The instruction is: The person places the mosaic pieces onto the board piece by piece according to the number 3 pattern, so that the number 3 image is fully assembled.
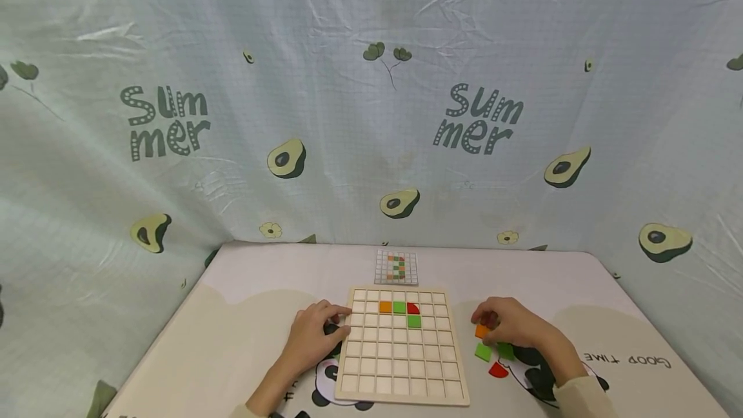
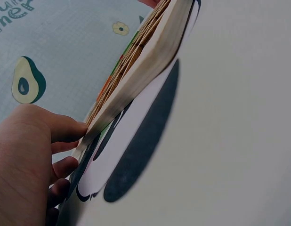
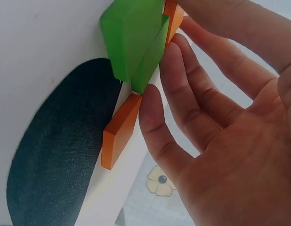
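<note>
A wooden grid board [image 1: 400,368] lies in front, with an orange tile [image 1: 386,307], two green tiles [image 1: 414,321] and a red rounded tile [image 1: 413,308] in its upper squares. My left hand [image 1: 316,334] rests at the board's left side; in the left wrist view a fingertip touches the board's edge [image 2: 131,82]. Right of the board, my right hand [image 1: 513,324] pinches an orange tile [image 1: 482,331] between thumb and fingers. Around that hand lie green tiles [image 1: 483,351] and a red rounded piece [image 1: 498,370]. Another orange tile [image 3: 119,134] shows under the fingers in the right wrist view.
Behind the board lies a small card [image 1: 396,268] printed with a grid and coloured squares. The table cover [image 1: 244,334] carries panda prints and lettering. A patterned curtain [image 1: 348,115] hangs behind the table and at both sides.
</note>
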A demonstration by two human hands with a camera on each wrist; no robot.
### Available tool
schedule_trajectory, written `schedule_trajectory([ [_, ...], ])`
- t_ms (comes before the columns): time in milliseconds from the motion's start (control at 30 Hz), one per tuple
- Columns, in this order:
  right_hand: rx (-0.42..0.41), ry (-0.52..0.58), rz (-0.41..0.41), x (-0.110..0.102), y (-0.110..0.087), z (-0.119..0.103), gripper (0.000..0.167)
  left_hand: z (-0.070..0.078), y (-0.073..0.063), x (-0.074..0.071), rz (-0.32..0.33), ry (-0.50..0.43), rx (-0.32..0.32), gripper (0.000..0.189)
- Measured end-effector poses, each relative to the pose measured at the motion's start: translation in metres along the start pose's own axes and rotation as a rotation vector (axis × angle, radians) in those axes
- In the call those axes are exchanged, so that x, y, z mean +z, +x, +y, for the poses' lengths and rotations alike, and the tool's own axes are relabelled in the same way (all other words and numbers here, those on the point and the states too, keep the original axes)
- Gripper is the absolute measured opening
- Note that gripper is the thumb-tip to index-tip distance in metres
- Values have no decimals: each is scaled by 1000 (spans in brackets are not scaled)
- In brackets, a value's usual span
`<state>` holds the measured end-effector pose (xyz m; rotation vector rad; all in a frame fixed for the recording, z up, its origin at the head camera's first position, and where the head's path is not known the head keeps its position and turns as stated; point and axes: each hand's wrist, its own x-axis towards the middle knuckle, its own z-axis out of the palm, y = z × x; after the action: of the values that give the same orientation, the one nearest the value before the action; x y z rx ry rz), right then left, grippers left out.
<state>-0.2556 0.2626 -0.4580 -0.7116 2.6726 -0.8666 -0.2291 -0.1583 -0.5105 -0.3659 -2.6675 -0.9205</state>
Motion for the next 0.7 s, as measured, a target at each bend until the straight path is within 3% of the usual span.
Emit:
schedule_trajectory([
  [433,-49,-9,-13,0,1,4,27,-1,0,0,13,5,-1,21],
  [700,-23,-21,-9,1,1,2,24,1,1,0,4,3,-6,21],
])
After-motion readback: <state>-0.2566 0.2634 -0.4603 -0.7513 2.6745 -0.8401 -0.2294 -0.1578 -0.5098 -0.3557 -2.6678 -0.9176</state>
